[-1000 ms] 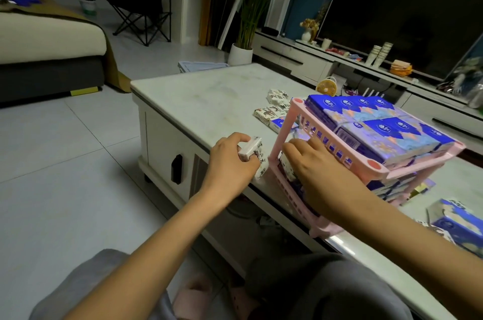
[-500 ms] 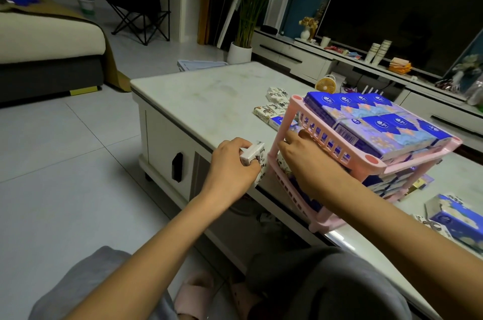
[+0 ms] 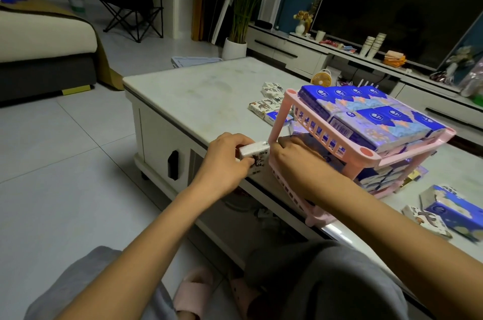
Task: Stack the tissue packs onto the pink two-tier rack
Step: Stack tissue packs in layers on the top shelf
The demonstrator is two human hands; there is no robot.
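The left hand [image 3: 224, 163] is curled round one small white pack [image 3: 254, 152] at the centre of the frame, with thumb and fingers clamping it. Over the last second we note two changes. This pack has moved rightward and now sits just beside the post [image 3: 277, 121] of the rack [image 3: 367, 151]. The right hand [image 3: 295, 160] has drawn back from deep inside the lower tier to that same post. Its fingers are bent, with the tips close to the pack; we cannot tell whether they grip anything.

The upper tier, right of centre, is filled with blue packs [image 3: 376, 117]. The lower tier is partly filled. We judge that the step in hand is passing the held pack across or inserting it into the lower tier. Loose packs [image 3: 270, 100] lie on the surface [image 3: 203, 100] behind the rack and at the right edge, so the task is unfinished.
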